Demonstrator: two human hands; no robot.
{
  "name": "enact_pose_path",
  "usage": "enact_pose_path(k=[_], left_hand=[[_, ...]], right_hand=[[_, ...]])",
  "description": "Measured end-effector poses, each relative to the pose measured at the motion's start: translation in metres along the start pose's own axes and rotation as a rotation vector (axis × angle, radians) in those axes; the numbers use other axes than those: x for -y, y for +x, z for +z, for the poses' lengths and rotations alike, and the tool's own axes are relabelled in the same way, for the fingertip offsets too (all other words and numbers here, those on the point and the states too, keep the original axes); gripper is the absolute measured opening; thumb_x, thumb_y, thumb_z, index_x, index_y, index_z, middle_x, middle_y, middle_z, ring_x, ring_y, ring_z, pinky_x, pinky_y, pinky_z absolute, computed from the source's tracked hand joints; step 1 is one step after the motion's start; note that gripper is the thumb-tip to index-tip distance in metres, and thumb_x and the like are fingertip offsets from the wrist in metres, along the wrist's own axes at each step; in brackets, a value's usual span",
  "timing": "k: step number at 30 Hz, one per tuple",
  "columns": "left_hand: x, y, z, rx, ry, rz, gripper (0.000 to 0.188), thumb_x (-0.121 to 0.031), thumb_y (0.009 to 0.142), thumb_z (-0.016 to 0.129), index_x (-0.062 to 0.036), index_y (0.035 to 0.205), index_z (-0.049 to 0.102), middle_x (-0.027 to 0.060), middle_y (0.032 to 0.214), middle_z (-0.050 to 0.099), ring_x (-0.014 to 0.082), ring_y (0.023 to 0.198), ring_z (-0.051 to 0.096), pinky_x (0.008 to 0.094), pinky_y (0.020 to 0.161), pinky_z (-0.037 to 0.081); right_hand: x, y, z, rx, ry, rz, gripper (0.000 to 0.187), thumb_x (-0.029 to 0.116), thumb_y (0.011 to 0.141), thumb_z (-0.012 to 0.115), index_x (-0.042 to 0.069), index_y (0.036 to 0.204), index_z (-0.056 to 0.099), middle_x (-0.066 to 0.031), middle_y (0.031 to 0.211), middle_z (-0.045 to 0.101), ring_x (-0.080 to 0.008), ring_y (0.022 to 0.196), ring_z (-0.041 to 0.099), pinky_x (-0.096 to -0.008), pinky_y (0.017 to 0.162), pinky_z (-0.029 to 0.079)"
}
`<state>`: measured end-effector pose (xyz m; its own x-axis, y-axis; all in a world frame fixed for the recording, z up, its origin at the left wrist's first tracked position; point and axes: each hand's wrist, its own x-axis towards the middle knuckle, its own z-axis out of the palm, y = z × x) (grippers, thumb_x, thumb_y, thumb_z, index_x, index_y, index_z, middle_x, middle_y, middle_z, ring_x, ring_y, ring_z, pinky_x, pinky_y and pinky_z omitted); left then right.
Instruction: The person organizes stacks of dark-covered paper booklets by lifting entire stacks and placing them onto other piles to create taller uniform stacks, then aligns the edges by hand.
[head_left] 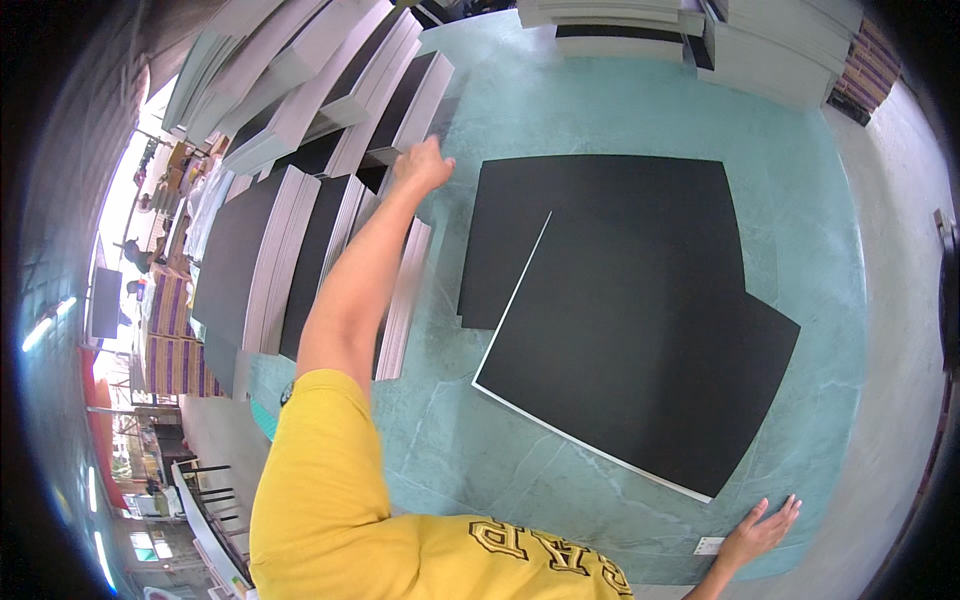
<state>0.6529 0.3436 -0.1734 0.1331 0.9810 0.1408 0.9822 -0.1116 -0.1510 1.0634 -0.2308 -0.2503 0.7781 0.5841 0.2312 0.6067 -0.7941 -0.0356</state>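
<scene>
My left hand (424, 166) reaches forward to the left, its fingers curled beside the end of a stack of black-topped boards with white edges (418, 104). Whatever the fingers hold, if anything, is hidden. My right hand (760, 534) rests open near the table's lower right edge, fingers stretched out, beside a small white label (709, 546). Between the hands lies a large black board (640, 370) with a white edge, turned at an angle. It overlaps another black board (600, 185) that lies straighter behind it.
Both boards lie on a pale green, marble-patterned table (780, 220). More stacks of boards (270, 260) crowd its left side and lean over one another. White-edged stacks (770, 50) stand at the far right, next to striped bundles (866, 68). Grey floor (895, 200) runs along the right.
</scene>
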Motion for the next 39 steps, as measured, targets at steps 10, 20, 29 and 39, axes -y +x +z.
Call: enact_pose_path(k=[10,20,29,39], left_hand=[[0.048,-0.009,-0.069,-0.031,0.215,-0.114,0.025,-0.026,0.074,0.061,-0.0040,0.086,0.065,0.0191,0.100,0.060,0.0361,0.090,0.061,0.0474,0.079,0.047],[0.037,0.001,-0.077,-0.204,0.042,0.228,0.059,-0.023,0.073,0.067,-0.0095,0.126,0.045,0.0201,0.127,0.045,0.0385,0.119,0.043,0.0458,0.097,0.037],[0.094,0.002,-0.125,-0.367,-0.156,-0.117,0.052,-0.023,0.076,0.063,-0.0045,0.123,0.049,0.0196,0.132,0.041,0.0345,0.120,0.042,0.0437,0.098,0.036],[0.074,0.002,-0.160,-0.614,0.031,0.121,0.063,-0.023,0.074,0.063,-0.0055,0.131,0.041,0.0184,0.136,0.036,0.0374,0.127,0.032,0.0471,0.103,0.029]], right_hand=[[-0.003,-0.004,0.004,-0.022,-0.028,0.012,0.051,0.037,0.095,0.040,0.003,0.133,0.038,-0.0160,0.140,0.035,-0.0321,0.130,0.030,-0.0445,0.106,0.025],[-0.011,0.000,0.012,-0.046,-0.042,-0.007,0.053,0.041,0.095,0.039,0.005,0.134,0.039,-0.0146,0.140,0.036,-0.0308,0.130,0.031,-0.0430,0.106,0.024],[-0.002,-0.002,0.007,-0.009,-0.068,0.045,0.054,0.041,0.094,0.039,0.005,0.134,0.039,-0.0142,0.140,0.036,-0.0304,0.130,0.031,-0.0435,0.106,0.024],[0.000,0.000,0.005,0.032,-0.109,0.070,0.053,0.042,0.094,0.040,0.007,0.135,0.038,-0.0137,0.140,0.036,-0.0308,0.130,0.031,-0.0439,0.105,0.025]])
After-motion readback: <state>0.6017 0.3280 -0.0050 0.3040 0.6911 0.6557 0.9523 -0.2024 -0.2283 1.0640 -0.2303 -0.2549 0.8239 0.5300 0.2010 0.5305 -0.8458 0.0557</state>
